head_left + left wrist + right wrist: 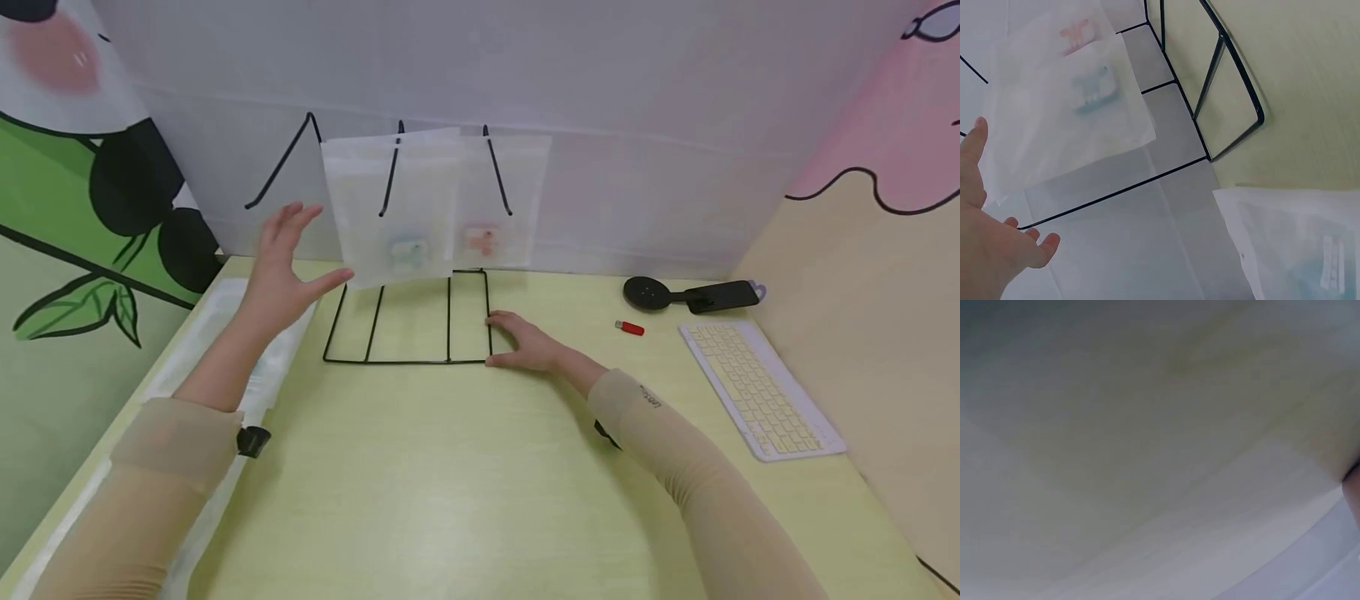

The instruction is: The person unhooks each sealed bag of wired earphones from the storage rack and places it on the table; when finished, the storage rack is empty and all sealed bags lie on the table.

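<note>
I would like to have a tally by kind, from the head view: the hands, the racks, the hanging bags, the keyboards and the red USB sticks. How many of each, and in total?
Hands: 2
Rack: 1
Hanging bags: 2 visible
Keyboard: 1
Red USB stick: 1
Total: 7

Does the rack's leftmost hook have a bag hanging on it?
No, the leftmost hook is bare, while the front bag hangs on the middle hook.

Left hand [991, 244] near two overlapping bags [1054, 137] — black wire rack [1175, 81] behind them.
</note>
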A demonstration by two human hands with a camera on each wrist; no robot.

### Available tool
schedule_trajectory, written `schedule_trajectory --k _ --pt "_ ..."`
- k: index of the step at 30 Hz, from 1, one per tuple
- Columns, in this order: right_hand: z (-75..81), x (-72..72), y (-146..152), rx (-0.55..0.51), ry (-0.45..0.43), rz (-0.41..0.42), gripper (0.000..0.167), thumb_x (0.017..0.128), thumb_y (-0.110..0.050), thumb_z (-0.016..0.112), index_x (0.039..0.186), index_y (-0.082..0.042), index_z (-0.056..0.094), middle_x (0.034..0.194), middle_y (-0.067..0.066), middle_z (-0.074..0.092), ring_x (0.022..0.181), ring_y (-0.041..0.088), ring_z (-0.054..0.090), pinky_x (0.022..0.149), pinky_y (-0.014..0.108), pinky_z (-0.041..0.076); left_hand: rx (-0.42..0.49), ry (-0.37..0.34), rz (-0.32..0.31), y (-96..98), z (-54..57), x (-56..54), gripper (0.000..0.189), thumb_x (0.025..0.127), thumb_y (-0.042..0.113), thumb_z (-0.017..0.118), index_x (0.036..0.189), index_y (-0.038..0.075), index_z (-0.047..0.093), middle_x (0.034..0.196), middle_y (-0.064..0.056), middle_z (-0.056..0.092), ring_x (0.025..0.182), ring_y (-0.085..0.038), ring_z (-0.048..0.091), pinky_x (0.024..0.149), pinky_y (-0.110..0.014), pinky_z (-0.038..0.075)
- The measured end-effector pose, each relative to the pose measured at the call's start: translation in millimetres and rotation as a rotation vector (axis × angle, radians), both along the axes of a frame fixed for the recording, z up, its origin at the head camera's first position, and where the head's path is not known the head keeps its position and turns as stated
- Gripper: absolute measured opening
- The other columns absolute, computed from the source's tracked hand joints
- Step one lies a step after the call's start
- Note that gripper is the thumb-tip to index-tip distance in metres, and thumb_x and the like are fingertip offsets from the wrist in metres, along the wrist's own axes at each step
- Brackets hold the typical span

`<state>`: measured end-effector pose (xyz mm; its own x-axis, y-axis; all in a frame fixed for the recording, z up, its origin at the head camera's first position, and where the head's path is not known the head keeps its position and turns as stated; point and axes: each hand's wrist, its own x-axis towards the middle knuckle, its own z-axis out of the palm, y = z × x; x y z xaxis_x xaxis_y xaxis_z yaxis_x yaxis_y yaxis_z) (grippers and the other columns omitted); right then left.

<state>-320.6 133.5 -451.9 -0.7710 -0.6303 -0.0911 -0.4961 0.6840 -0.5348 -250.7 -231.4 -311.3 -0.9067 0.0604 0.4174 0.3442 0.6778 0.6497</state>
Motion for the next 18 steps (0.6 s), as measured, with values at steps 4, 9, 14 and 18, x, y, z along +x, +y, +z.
schedule_trajectory --k 4,9,14,18 --pt "-0.5 -0.9 0 0.005 0.005 0.005 0.082 0.084 -0.052 0.064 0.149 -0.016 0.028 0.156 0.006 0.019 0.144 0.025 0.015 0.116 0.042 0.016 0.040 0.032 0.013 9.4 -4.2 -12.6 0.081 0.081 0.029 0.075 0.148 0.025 0.030 0.155 -0.002 0.016 0.142 -0.019 0.012 0.111 -0.054 0.021" --pt "-0.9 -1.5 0 0.007 0.010 0.004 0.083 0.084 -0.053 0.064 0.149 -0.016 0.028 0.156 0.006 0.019 0.144 0.024 0.016 0.116 0.042 0.016 0.125 0.102 0.042 17.9 -12.4 -27.5 0.076 0.080 0.023 0.076 0.145 0.022 0.036 0.148 -0.003 0.025 0.134 -0.020 0.026 0.104 -0.049 0.033" --pt "-1.2 -0.9 0 -0.002 0.003 0.001 0.083 0.083 -0.052 0.065 0.148 -0.016 0.029 0.156 0.007 0.019 0.144 0.025 0.017 0.116 0.042 0.016 0.186 0.128 0.055 24.0 -19.9 -37.9 0.068 0.081 0.026 0.075 0.141 0.024 0.042 0.143 -0.002 0.030 0.127 -0.021 0.034 0.100 -0.045 0.037" --pt "-1.9 -1.3 0 -0.004 0.013 0.009 0.082 0.084 -0.051 0.065 0.148 -0.015 0.029 0.156 0.008 0.020 0.144 0.026 0.017 0.116 0.042 0.016 0.214 0.152 0.062 26.8 -25.7 -45.9 0.060 0.081 0.028 0.075 0.135 0.021 0.049 0.137 -0.003 0.034 0.122 -0.020 0.039 0.099 -0.041 0.037"
